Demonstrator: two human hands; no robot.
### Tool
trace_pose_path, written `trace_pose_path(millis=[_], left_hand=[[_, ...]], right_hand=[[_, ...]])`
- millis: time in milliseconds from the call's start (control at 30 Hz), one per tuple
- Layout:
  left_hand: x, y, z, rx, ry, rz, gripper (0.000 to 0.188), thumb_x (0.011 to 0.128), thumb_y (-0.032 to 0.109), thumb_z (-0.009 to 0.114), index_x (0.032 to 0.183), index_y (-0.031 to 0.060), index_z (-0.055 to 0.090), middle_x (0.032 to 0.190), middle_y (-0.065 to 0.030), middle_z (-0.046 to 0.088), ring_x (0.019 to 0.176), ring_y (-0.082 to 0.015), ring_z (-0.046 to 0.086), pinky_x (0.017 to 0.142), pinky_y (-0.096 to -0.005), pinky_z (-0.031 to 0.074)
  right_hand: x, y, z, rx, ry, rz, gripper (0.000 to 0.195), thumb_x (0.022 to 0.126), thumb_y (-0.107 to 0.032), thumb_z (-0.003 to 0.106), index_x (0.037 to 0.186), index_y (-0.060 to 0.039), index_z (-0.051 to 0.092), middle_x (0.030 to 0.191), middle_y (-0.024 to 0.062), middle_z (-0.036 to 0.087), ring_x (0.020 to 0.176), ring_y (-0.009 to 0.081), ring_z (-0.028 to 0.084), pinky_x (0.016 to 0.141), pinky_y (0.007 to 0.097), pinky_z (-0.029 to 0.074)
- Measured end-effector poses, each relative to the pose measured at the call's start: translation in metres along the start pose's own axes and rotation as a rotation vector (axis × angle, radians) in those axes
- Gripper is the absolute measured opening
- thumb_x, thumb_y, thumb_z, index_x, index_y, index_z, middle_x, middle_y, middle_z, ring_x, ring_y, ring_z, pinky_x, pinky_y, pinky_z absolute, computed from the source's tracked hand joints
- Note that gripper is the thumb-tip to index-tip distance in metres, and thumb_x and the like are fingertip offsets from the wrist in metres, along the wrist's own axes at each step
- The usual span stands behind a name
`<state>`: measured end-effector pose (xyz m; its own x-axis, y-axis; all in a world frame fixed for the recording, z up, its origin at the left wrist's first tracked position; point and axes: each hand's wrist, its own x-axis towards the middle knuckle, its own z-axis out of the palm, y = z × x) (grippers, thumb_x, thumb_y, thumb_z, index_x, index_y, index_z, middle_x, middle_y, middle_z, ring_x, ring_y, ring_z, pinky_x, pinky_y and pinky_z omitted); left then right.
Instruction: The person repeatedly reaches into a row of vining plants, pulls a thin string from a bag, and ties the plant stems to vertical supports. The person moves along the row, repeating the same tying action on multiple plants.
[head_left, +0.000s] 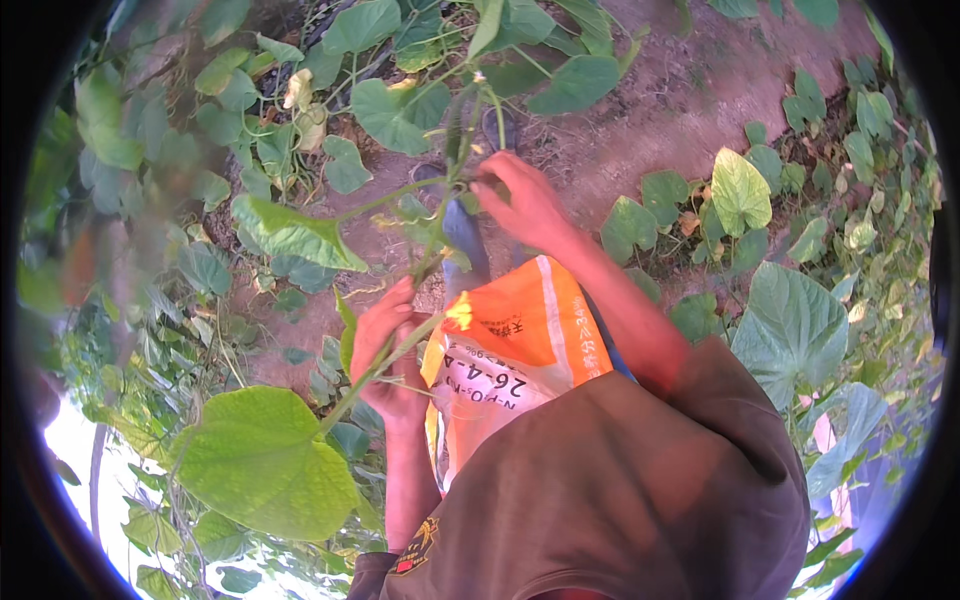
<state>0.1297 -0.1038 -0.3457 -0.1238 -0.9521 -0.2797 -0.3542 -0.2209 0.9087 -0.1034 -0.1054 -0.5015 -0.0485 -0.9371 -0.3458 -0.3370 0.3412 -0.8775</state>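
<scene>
A green climbing vine stem (435, 232) with tendrils runs up through the middle of the view, in front of my body. My left hand (390, 352) is closed around the stem low down, beside a yellow flower (459, 311) and above a large green leaf (262, 461). Higher up, my right hand (517, 199) has its bent fingers at the stem and its thin side shoots; whether they pinch anything is unclear. A slim dark green fruit (454, 131) seems to hang near its fingertips. An orange and white woven sack (517, 337) bearing print hangs before my waist.
Reddish bare soil (720, 82) forms a path ahead, with my shoes (499, 129) on it. Leafy vines (874, 172) line the right side, and denser foliage (157, 165) stands close on the left. A broad leaf (791, 330) is near my right elbow.
</scene>
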Motion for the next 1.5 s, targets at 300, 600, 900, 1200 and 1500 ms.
trace_pose_path(millis=[300, 600, 900, 1200, 1500], left_hand=[[-0.005, -0.003, -0.007, -0.003, 0.048, -0.101, 0.023, 0.106, 0.018, 0.067, 0.116, -0.0034, 0.069, 0.123, -0.0229, 0.072, 0.119, -0.0376, 0.07, 0.104, -0.0475, 0.057], [-0.005, 0.015, 0.012, -0.081, 0.124, -0.177, 0.027, 0.108, 0.022, 0.065, 0.116, -0.0033, 0.068, 0.126, -0.0221, 0.07, 0.12, -0.0361, 0.069, 0.092, -0.041, 0.061], [-0.005, 0.031, 0.032, -0.332, 0.244, -0.379, 0.036, 0.112, 0.024, 0.058, 0.135, -0.003, 0.062, 0.139, -0.0224, 0.066, 0.129, -0.0327, 0.067, 0.076, -0.0306, 0.059], [-0.002, 0.037, 0.037, -0.428, 0.355, -0.437, 0.032, 0.112, 0.022, 0.057, 0.13, -0.0034, 0.064, 0.136, -0.0234, 0.066, 0.128, -0.0365, 0.067, 0.072, -0.0278, 0.061], [0.004, 0.05, 0.035, -0.7, 0.397, -0.539, 0.033, 0.112, 0.027, 0.058, 0.134, 0.0025, 0.061, 0.148, -0.0154, 0.058, 0.14, -0.0336, 0.058, 0.082, -0.0229, 0.056]], right_hand=[[0.035, 0.035, 0.005, 0.052, -0.105, 0.059, 0.025, 0.103, -0.018, 0.065, 0.113, 0.0044, 0.069, 0.103, 0.0207, 0.077, 0.088, 0.0256, 0.078, 0.076, 0.0404, 0.059], [0.056, 0.062, 0.017, 0.267, 0.115, 0.492, 0.021, 0.102, -0.006, 0.066, 0.122, 0.0023, 0.068, 0.102, 0.009, 0.074, 0.08, 0.0131, 0.072, 0.07, 0.0297, 0.056], [-0.037, 0.011, 0.028, 0.649, 0.095, 0.725, 0.017, 0.104, -0.006, 0.063, 0.117, 0.0032, 0.068, 0.096, 0.0063, 0.073, 0.075, 0.0126, 0.07, 0.064, 0.0263, 0.053], [-0.033, 0.066, 0.06, 0.208, -0.579, 0.51, 0.036, 0.095, -0.022, 0.075, 0.128, -0.0093, 0.072, 0.116, 0.0134, 0.076, 0.103, 0.0274, 0.074, 0.089, 0.0394, 0.057], [0.004, 0.073, 0.131, 0.386, -0.18, 0.198, 0.062, 0.101, -0.024, 0.066, 0.16, -0.0184, 0.046, 0.137, 0.0143, 0.067, 0.124, 0.0279, 0.065, 0.104, 0.0397, 0.05]])
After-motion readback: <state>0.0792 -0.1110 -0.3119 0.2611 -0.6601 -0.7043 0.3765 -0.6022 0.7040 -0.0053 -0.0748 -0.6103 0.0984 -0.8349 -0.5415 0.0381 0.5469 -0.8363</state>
